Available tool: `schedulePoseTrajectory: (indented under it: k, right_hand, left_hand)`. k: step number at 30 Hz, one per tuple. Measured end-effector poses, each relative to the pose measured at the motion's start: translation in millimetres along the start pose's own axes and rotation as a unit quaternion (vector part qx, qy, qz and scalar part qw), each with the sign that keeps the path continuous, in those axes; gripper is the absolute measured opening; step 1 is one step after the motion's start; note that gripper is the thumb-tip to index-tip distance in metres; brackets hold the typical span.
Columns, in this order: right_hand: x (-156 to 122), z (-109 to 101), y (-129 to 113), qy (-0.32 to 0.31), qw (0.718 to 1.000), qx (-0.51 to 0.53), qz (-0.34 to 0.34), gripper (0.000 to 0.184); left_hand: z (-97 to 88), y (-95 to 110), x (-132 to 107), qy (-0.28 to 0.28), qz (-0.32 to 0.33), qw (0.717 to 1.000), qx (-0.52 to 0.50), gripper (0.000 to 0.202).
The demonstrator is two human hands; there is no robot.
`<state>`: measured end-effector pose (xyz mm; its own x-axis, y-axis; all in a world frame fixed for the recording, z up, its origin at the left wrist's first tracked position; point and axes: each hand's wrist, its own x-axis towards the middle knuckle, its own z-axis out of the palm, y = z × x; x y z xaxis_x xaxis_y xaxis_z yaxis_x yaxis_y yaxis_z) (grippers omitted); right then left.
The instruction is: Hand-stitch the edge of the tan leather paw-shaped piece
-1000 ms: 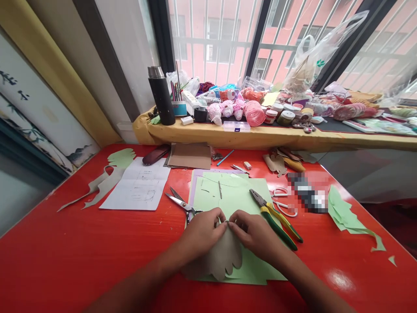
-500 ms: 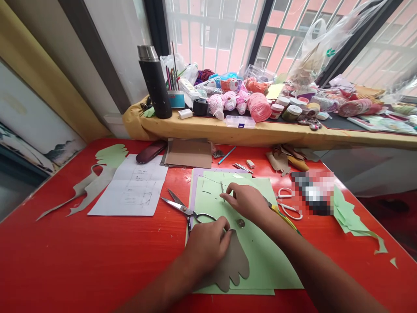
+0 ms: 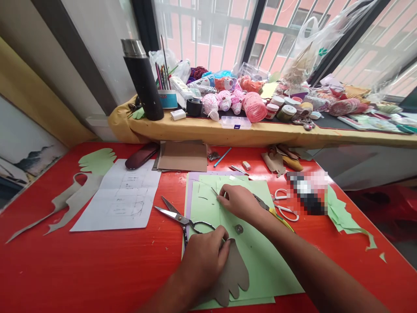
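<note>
My left hand (image 3: 203,256) is closed on the top edge of a grey-brown cutout (image 3: 235,270) with scalloped lower lobes. My right hand (image 3: 239,201) pinches a thin metal rod (image 3: 214,191) over light green paper (image 3: 267,271); its exact kind is too small to tell. Small dark marks show on the paper left of the rod. Large scissors (image 3: 177,216) lie spread beside my left hand, one handle loop on the paper. A small round metal piece (image 3: 239,228) sits between my hands. Yellow-handled pliers (image 3: 282,219) lie partly behind my right forearm.
White-handled scissors (image 3: 286,212) and green paper scraps (image 3: 345,217) are on the right. A sheet with drawn lines (image 3: 117,204), grey offcuts (image 3: 78,200) and a dark red case (image 3: 142,156) lie left. A black flask (image 3: 146,87) stands on the crowded sill.
The view has shifted slightly. The metal rod, nearly upright before, now tilts to the left in my right hand. My left hand keeps its hold on the cutout.
</note>
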<state>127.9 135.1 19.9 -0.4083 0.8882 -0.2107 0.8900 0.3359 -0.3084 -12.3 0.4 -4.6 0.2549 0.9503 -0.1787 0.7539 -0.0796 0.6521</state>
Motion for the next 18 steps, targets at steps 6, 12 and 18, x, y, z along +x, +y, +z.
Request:
schedulePoseTrajectory:
  k: [6, 12, 18]
  right_hand:
    - [6, -5, 16, 0.031, 0.999, 0.008, 0.002, 0.015]
    - [18, -17, 32, 0.063, 0.998, -0.016, 0.002, 0.014]
    - [36, -24, 45, 0.083, 0.996, -0.034, 0.012, 0.020]
  left_hand:
    - [0.6, -2, 0, -0.006, -0.004, 1.000, -0.003, 0.018]
    - [-0.4, 0, 1, -0.012, -0.004, 1.000, -0.006, 0.018]
    - [0.5, -1, 2, -0.019, -0.013, 1.000, 0.000, 0.019]
